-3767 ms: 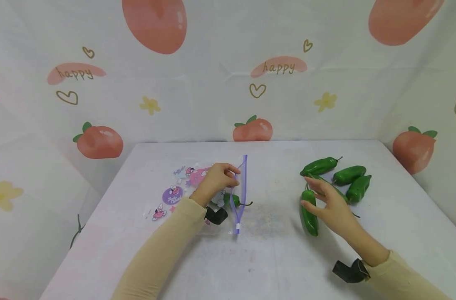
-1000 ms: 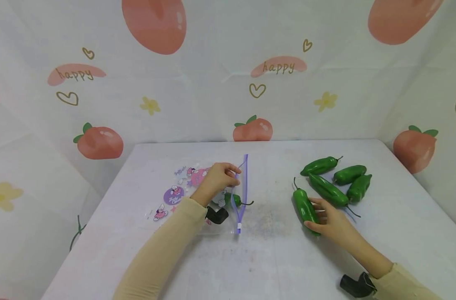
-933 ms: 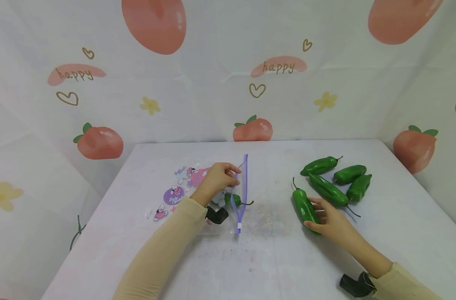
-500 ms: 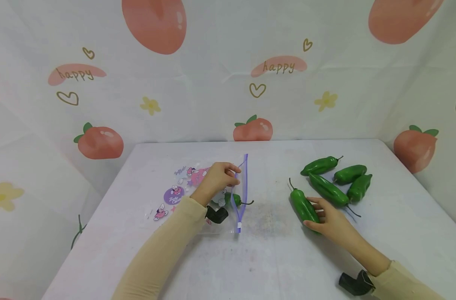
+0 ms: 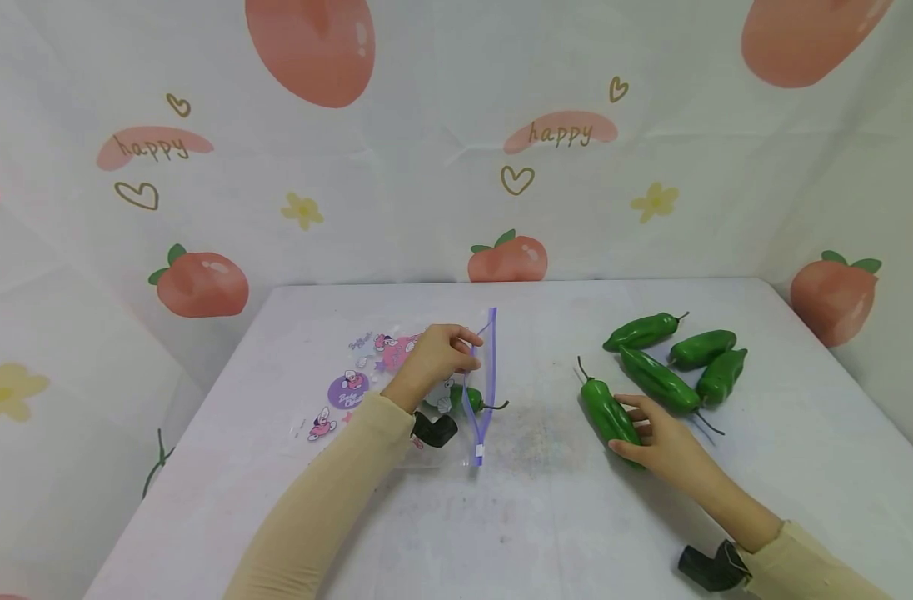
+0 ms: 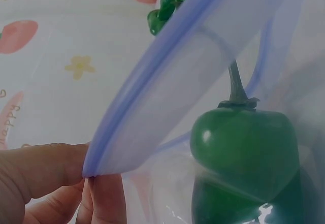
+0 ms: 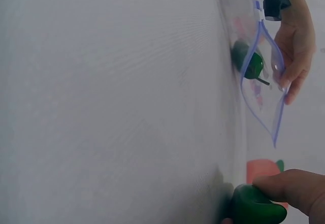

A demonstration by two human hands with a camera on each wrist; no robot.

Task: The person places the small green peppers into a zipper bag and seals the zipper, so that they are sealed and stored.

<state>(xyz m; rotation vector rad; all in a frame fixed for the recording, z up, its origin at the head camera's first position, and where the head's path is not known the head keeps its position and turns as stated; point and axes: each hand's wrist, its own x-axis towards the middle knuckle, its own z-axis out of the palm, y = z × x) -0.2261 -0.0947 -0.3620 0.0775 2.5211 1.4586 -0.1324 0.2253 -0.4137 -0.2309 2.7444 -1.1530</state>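
My left hand [image 5: 445, 354] pinches the upper lip of a clear zip bag [image 6: 137, 92] with a purple zip edge, holding its mouth apart. Inside the bag lies one green pepper [image 6: 244, 148], its stem poking out through the mouth. On the right, my right hand [image 5: 662, 433] grips another green pepper [image 5: 605, 408] by its lower end, thumb on the near side and fingers on the far side. That pepper's stem points away and to the left. In the right wrist view only its tip end [image 7: 256, 206] shows, under the thumb.
Several more green peppers [image 5: 659, 379] lie in a loose group beyond my right hand. Cartoon prints cover the bag, which lies flat on the white table [image 5: 546, 517]. A printed cloth [image 5: 396, 200] hangs behind the table's far edge.
My right hand has come down from above the pepper and grips it. The pepper has turned, its stem end swinging left. My left hand stays on the bag's lip.
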